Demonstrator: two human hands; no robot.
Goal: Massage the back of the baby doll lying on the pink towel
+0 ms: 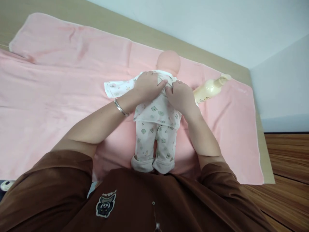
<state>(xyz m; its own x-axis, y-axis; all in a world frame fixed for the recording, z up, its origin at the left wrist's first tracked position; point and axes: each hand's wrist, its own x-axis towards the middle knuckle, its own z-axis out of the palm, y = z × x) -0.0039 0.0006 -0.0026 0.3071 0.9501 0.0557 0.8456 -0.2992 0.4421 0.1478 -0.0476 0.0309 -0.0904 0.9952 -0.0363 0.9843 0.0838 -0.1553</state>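
Observation:
A baby doll [168, 61] lies on its back on a pink blanket [60, 96], head away from me, dressed in a white printed top and trousers [156, 129]. My left hand [147, 86] lies on the doll's chest, fingers pinching the top's fabric near the collar. My right hand [180, 96] rests right beside it, fingers curled on the same fabric. The two hands almost touch at the middle of the chest. A silver bangle [120, 108] circles my left wrist.
A cream pump bottle [210, 89] lies on the blanket just right of the doll's shoulder. The blanket covers a light wooden surface [262, 141] whose right edge drops to a wooden floor [289, 167]. A pale wall stands behind.

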